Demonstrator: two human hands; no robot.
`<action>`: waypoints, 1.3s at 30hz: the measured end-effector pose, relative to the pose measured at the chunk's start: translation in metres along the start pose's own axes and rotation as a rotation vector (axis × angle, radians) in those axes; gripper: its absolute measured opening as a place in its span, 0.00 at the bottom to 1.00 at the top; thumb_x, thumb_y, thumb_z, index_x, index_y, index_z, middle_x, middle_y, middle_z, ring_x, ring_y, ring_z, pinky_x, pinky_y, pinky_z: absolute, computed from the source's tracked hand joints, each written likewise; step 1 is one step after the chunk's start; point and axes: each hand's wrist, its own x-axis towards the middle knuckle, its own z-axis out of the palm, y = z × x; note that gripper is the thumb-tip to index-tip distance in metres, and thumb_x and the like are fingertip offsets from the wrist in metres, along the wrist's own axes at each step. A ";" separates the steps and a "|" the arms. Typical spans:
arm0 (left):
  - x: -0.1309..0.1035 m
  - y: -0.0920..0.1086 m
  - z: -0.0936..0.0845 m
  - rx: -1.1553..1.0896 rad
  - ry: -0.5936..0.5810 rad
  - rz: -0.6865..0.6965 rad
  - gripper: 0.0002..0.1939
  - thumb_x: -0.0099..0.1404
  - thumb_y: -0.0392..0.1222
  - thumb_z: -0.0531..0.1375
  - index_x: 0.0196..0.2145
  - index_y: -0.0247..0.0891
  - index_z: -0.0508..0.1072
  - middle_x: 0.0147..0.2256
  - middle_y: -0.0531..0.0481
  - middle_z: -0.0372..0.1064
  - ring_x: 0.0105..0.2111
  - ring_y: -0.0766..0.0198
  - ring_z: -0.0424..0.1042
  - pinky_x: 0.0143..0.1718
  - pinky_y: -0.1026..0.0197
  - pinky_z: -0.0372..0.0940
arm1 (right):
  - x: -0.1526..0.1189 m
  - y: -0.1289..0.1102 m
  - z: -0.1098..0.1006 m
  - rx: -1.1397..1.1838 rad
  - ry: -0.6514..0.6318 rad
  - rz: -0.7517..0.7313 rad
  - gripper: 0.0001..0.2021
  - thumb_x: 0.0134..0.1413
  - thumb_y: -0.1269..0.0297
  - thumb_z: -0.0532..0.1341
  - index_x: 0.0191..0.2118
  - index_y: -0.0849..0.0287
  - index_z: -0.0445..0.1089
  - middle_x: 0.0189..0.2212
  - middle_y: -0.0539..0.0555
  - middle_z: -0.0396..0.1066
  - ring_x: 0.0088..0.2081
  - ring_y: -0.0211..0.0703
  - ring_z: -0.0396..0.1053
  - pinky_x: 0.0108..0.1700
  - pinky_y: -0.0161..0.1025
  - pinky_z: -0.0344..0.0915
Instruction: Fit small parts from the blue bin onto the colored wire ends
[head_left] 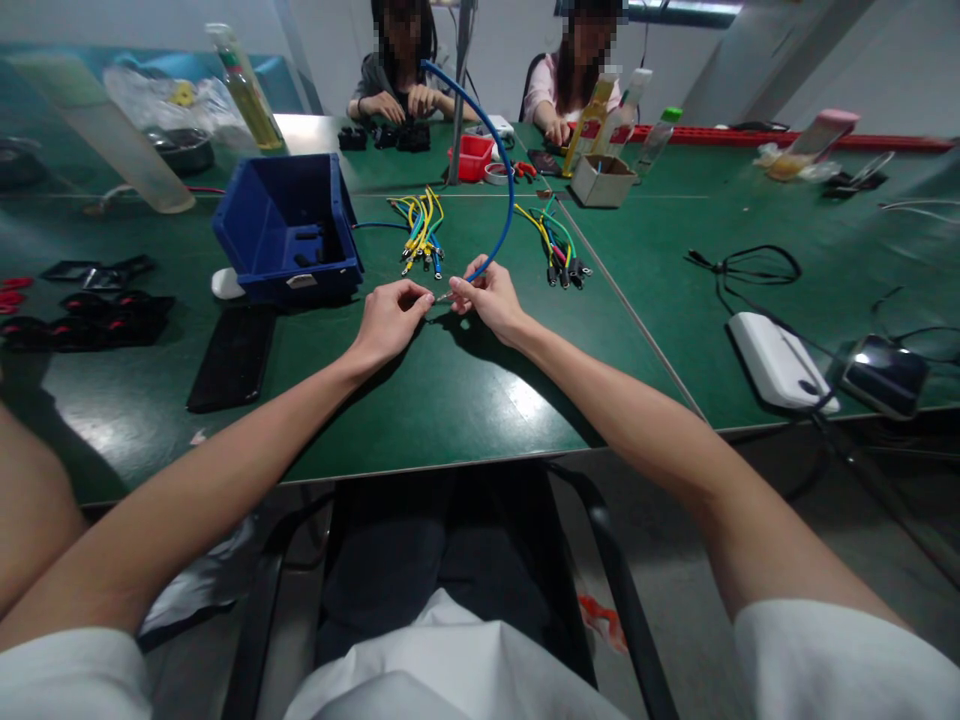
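A blue cable (pixel 511 190) arcs up from my right hand (pixel 487 299), whose fingers are pinched round it near its lower end. A small metal terminal shows at that end, between the two hands. My left hand (pixel 394 318) has thumb and forefinger pressed together at the terminal's tip; whatever lies between them is too small to make out. Just beyond the hands lies a bundle of yellow, green and blue wires (pixel 424 228) with ring terminals. To its right is a second bundle (pixel 559 245) with black ends.
A blue bin (pixel 289 230) holding black parts and a black phone (pixel 231 358) are on the left. A white power bank (pixel 780 362) with cables lies right. Behind are a small box (pixel 602 183), a red container (pixel 472 158), bottles, a metal pole and two people seated across the table.
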 end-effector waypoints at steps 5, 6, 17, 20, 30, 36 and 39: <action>0.001 -0.001 0.001 -0.051 0.010 0.005 0.13 0.59 0.48 0.63 0.34 0.35 0.79 0.31 0.46 0.76 0.31 0.62 0.71 0.33 0.62 0.64 | 0.002 0.002 -0.001 -0.014 0.017 -0.001 0.26 0.47 0.49 0.71 0.35 0.53 0.53 0.23 0.43 0.68 0.21 0.33 0.70 0.23 0.29 0.65; 0.001 -0.001 0.002 -0.062 0.013 -0.001 0.12 0.58 0.48 0.64 0.34 0.35 0.80 0.31 0.46 0.76 0.31 0.62 0.71 0.33 0.62 0.64 | 0.002 0.002 -0.001 -0.013 0.022 -0.002 0.26 0.47 0.50 0.71 0.35 0.53 0.53 0.23 0.43 0.69 0.21 0.33 0.70 0.23 0.29 0.65; 0.001 -0.001 0.005 -0.315 0.036 -0.103 0.16 0.46 0.44 0.72 0.33 0.34 0.80 0.33 0.45 0.77 0.33 0.59 0.74 0.37 0.58 0.69 | 0.001 0.002 -0.001 0.019 0.078 0.012 0.22 0.50 0.54 0.70 0.35 0.53 0.54 0.24 0.44 0.69 0.23 0.34 0.71 0.25 0.31 0.67; 0.002 0.001 0.004 -0.358 0.055 -0.135 0.18 0.45 0.45 0.73 0.33 0.34 0.81 0.32 0.44 0.77 0.32 0.58 0.74 0.37 0.57 0.70 | 0.001 0.001 -0.001 0.035 0.090 0.014 0.23 0.50 0.53 0.70 0.35 0.53 0.54 0.24 0.45 0.69 0.24 0.34 0.71 0.25 0.31 0.67; 0.003 0.003 0.006 -0.430 0.063 -0.166 0.15 0.44 0.45 0.74 0.29 0.34 0.81 0.28 0.47 0.77 0.28 0.63 0.72 0.33 0.60 0.69 | -0.003 0.001 0.004 0.070 0.115 0.000 0.24 0.48 0.50 0.71 0.35 0.53 0.55 0.25 0.46 0.70 0.25 0.37 0.71 0.27 0.33 0.69; 0.002 0.002 0.008 -0.462 0.045 -0.119 0.14 0.47 0.45 0.73 0.31 0.35 0.80 0.32 0.46 0.78 0.32 0.62 0.74 0.40 0.59 0.70 | -0.007 -0.001 0.006 0.084 0.111 -0.002 0.24 0.47 0.48 0.71 0.35 0.53 0.56 0.25 0.46 0.70 0.26 0.38 0.71 0.28 0.34 0.70; 0.002 0.001 0.008 -0.461 0.043 -0.116 0.15 0.48 0.45 0.73 0.32 0.35 0.80 0.33 0.46 0.78 0.33 0.61 0.75 0.41 0.58 0.70 | -0.007 -0.003 0.006 0.083 0.122 -0.002 0.24 0.47 0.49 0.71 0.35 0.53 0.56 0.25 0.47 0.70 0.26 0.37 0.71 0.28 0.34 0.70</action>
